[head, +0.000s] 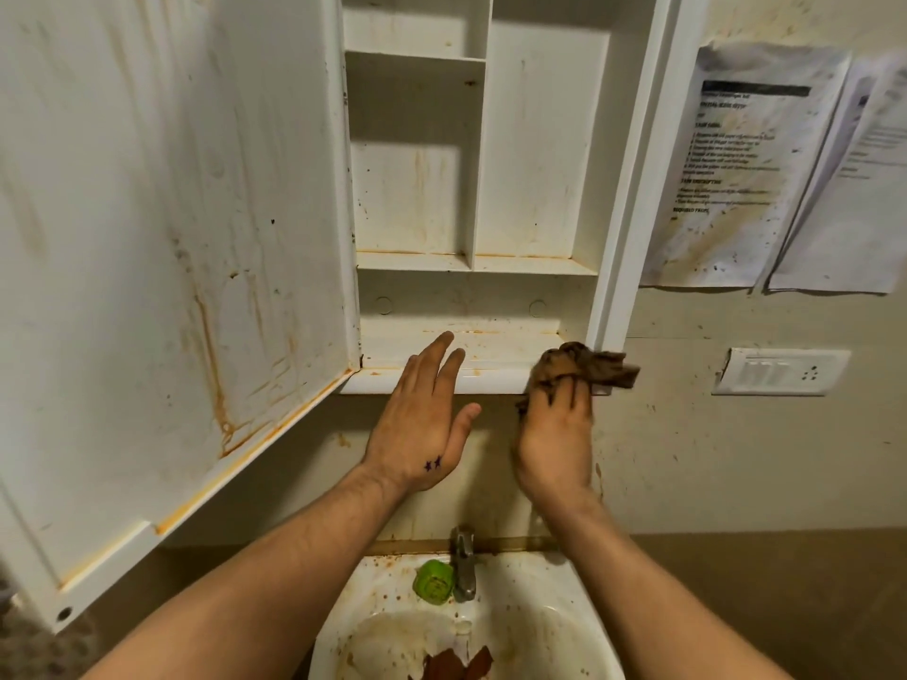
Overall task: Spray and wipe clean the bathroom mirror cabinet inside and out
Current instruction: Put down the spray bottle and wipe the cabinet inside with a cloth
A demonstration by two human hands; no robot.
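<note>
Now, cabinet [535, 154]: on wall above sink [579, 625], long axis upright, door [172, 228] swung open leftward.
Rag [589, 365]: crumpled at bottom ledge's [495, 380] right end, loose end pointing right.
Left hand [422, 424]: flat, fingers straight, over ledge.
Right hand [554, 434]: gripping rag.

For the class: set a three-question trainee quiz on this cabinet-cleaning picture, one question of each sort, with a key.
1. True or false: the left hand is open, fingers straight.
2. Multiple choice: the brown cloth is gripped by A) the left hand, B) the right hand, C) neither hand.
3. Fill the blank: the tap stands at the back of the stained ____.

Key: 1 true; 2 B; 3 sink.
</note>
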